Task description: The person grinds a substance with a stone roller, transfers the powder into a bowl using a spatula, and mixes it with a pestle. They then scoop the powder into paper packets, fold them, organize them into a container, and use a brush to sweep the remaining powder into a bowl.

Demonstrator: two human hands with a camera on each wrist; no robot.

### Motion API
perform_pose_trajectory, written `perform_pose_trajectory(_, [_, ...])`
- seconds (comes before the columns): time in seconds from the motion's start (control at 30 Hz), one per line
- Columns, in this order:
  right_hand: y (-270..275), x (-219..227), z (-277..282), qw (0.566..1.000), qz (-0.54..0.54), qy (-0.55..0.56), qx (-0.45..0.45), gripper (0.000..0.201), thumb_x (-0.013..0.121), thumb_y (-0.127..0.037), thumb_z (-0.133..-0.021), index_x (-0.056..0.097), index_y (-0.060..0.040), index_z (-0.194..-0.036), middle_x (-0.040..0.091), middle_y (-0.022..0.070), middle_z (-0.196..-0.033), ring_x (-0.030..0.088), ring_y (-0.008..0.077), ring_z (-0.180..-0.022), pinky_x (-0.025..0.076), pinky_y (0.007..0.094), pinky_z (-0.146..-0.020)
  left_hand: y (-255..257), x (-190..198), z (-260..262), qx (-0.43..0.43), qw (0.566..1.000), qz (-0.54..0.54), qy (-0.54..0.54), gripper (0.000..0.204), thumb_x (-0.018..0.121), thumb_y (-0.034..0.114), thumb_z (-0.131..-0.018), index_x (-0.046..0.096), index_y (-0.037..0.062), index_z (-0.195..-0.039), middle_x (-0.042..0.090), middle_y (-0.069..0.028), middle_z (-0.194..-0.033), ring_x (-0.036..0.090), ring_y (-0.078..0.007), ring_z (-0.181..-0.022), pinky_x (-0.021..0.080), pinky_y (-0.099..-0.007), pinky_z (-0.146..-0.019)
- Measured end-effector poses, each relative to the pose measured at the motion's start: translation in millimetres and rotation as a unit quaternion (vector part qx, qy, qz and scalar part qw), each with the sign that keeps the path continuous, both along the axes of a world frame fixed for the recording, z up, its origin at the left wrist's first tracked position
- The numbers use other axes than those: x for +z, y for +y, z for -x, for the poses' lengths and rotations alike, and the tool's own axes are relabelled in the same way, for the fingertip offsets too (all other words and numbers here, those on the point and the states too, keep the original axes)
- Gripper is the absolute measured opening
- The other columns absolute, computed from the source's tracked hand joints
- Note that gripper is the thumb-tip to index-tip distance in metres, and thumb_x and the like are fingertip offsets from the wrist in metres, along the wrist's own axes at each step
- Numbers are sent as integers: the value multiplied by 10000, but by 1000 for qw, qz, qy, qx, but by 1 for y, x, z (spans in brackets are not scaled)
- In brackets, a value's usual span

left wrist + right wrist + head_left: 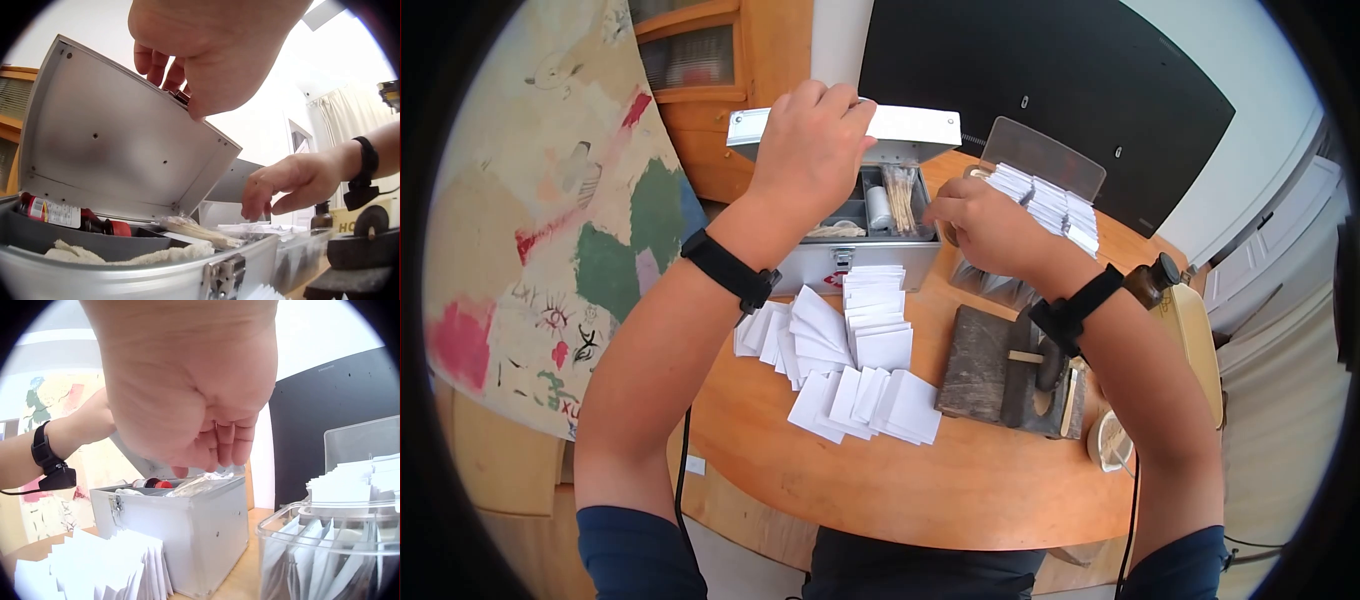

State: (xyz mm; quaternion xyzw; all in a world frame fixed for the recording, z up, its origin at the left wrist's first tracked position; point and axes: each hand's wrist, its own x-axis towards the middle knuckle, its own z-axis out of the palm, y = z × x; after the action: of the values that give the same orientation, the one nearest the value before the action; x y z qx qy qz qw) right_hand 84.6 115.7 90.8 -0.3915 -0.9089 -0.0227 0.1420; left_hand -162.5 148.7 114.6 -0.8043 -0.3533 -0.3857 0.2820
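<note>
My left hand [815, 145] grips the front edge of the raised silver lid [915, 125]; in the left wrist view the fingers of the left hand [206, 56] curl over the lid [125, 131] by its latch. The metal case [181, 525] stands half open. Inside lie a bag of cotton swabs [899, 198], a white roll [878, 208], a red-capped bottle [106, 225] and cream cloth [125, 255]. My right hand [998, 228] hangs over the case's right end beside the swabs, fingers loosely bent; whether it touches the bag is hidden.
White paper packets [880, 320] stand and lie in front of the case. To its right is a clear box [325, 540] of packets with its lid [1050, 155] up. Nearer right are a dark wooden block [975, 365], a brown bottle [1150, 280] and a white bowl [1100, 455].
</note>
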Motion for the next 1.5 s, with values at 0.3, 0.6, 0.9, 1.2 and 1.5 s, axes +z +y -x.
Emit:
perform_pose_trajectory(0.3, [13,-6,14,995,-3,-52,-86,226,603,-11,-822,710,-86,-1006,660,131,-1014,659,314,-889,535,403,-793,-6,-1,1,-3,1000,9,3,339,753,118,-768,666,86,-1094,616,-41,-1019,561,-249,-968,455,-387,-828])
perform_pose_trajectory(0.6, [8,-8,18,986,55,-17,-157,230,586,-76,-849,738,-98,-1021,705,113,-870,678,298,-873,541,401,-801,-3,-2,1,-9,1000,0,-4,334,754,121,-761,665,87,-1081,612,-35,-1024,559,-246,-969,453,-383,-823])
perform_pose_trajectory(0.9, [6,0,28,968,59,18,-244,179,625,-118,-835,733,-62,-966,721,136,-862,688,314,-802,543,397,-752,-1,-3,1,-24,999,-21,-9,278,732,162,-788,684,58,-1041,614,-24,-983,547,-238,-921,446,-376,-776])
perform_pose_trajectory(1.2, [16,-9,29,961,47,69,-263,168,656,-163,-832,717,-31,-916,711,158,-832,691,316,-801,543,395,-750,-1,-2,2,-27,999,-27,-9,255,726,156,-790,684,54,-1020,611,-35,-974,547,-241,-925,445,-379,-773])
perform_pose_trajectory(1.5, [30,-4,12,794,277,482,-245,127,585,-101,-935,674,-11,-941,689,63,-826,656,146,-744,500,278,-634,2,-2,1,-27,999,-28,-18,232,721,155,-795,689,54,-1002,607,-41,-956,549,-245,-928,446,-378,-777])
